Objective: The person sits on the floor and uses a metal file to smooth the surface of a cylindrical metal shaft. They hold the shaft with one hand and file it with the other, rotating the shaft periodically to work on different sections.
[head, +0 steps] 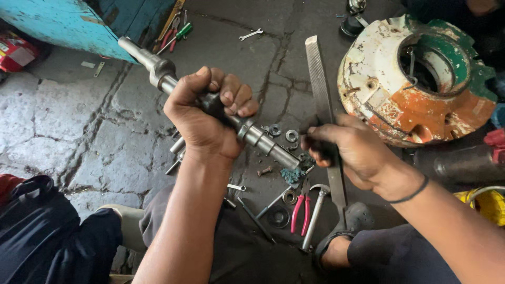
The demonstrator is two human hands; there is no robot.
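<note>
Cracked grey concrete floor (68, 121) filled my view, oily and strewn with parts. Largest on it was the round motor housing (415, 79), flaking white, orange and green paint, lying at the upper right, well apart from the hands. A turquoise painted body (68, 23) closed off the upper left corner.

Next in size was the steel shaft (263, 139), stepped and running slantwise from upper left down to the centre, held above the floor. My left hand (202, 113) was wrapped round its middle, fingers (234, 97) clamped tight on the dark section. My right hand (350, 150) gripped a long flat file (318, 73), fingers closed on it near its lower part, the blade running up and away, just beside the shaft's lower end.

Below lay a claw hammer (315, 210), red-handled pliers (301, 208), a small spanner (250, 34) further off, and washers (292, 135) near the shaft.

To file well, I judged the shaft needed a steady grip with no rolling, and the file kept flat against the end, with even strokes rather than rocking.
</note>
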